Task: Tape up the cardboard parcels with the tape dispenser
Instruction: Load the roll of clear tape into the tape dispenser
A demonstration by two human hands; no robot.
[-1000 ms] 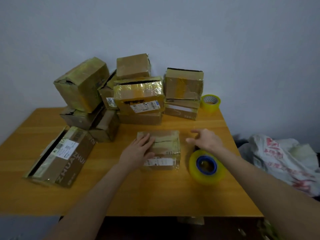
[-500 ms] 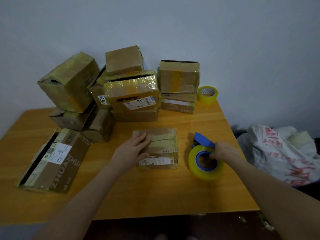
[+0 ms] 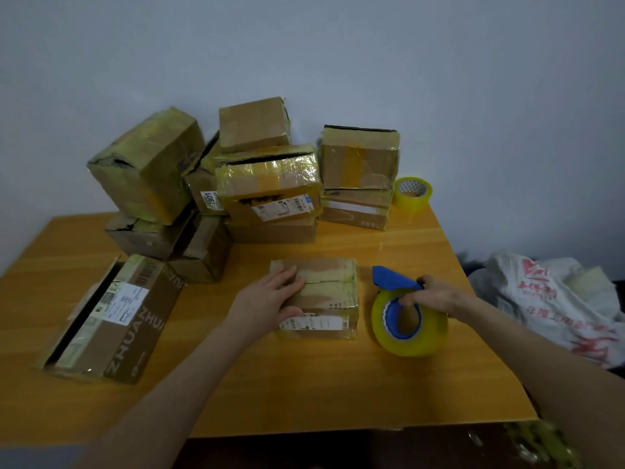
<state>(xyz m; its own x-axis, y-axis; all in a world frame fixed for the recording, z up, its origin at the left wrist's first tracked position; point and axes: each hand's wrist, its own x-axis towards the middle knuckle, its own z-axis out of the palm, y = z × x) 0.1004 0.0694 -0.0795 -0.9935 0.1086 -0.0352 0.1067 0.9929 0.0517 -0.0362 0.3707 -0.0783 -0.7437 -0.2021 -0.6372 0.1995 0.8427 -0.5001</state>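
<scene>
A small flat cardboard parcel (image 3: 326, 292) with yellowish tape and a white label lies in the middle of the wooden table (image 3: 304, 377). My left hand (image 3: 267, 299) rests flat on its left part, fingers straight. Just right of the parcel stands the tape dispenser (image 3: 407, 319), a blue holder carrying a big roll of yellow tape. My right hand (image 3: 436, 294) grips the dispenser at its top, fingers curled into the blue core. The blue blade flap sticks up toward the parcel.
Several taped cardboard boxes (image 3: 270, 184) are piled at the back against the wall. A long flat box (image 3: 111, 316) lies at the left. A spare yellow tape roll (image 3: 412, 192) sits at the back right corner. A white plastic bag (image 3: 558, 299) lies beyond the table's right edge.
My right hand came back from beyond the parcel, took hold of the dispenser and stood it up. The left hand stayed on the parcel.
</scene>
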